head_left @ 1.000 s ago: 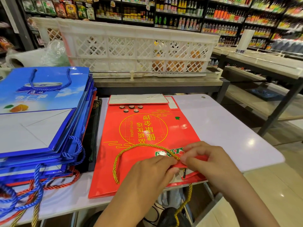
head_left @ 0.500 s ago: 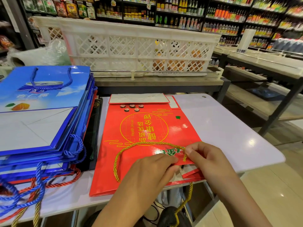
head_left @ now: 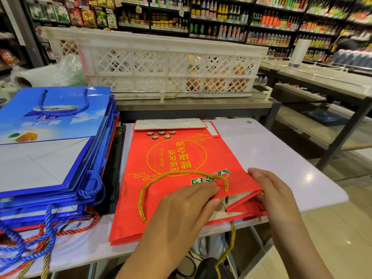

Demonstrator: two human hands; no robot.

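A flat red paper gift bag (head_left: 167, 158) with yellow print lies on the white table (head_left: 271, 158), its mouth toward me. A gold rope handle (head_left: 175, 173) loops over its top face; a second gold handle (head_left: 231, 240) hangs below the table edge. My left hand (head_left: 181, 210) pinches the top layer at the bag's mouth, thumb underneath. My right hand (head_left: 273, 192) holds the right corner of the mouth, fingers reaching inside. The mouth is parted slightly, with white lining showing.
A stack of blue gift bags (head_left: 50, 141) with blue and red rope handles fills the table's left side. Behind stands a white lattice crate (head_left: 161, 63) on a metal counter. Store shelves of bottles line the back; another counter (head_left: 322, 77) stands at right.
Both hands moved from the handle's end to the bag's mouth. The right hand slid right to the corner and the top layer has lifted, parting the opening.
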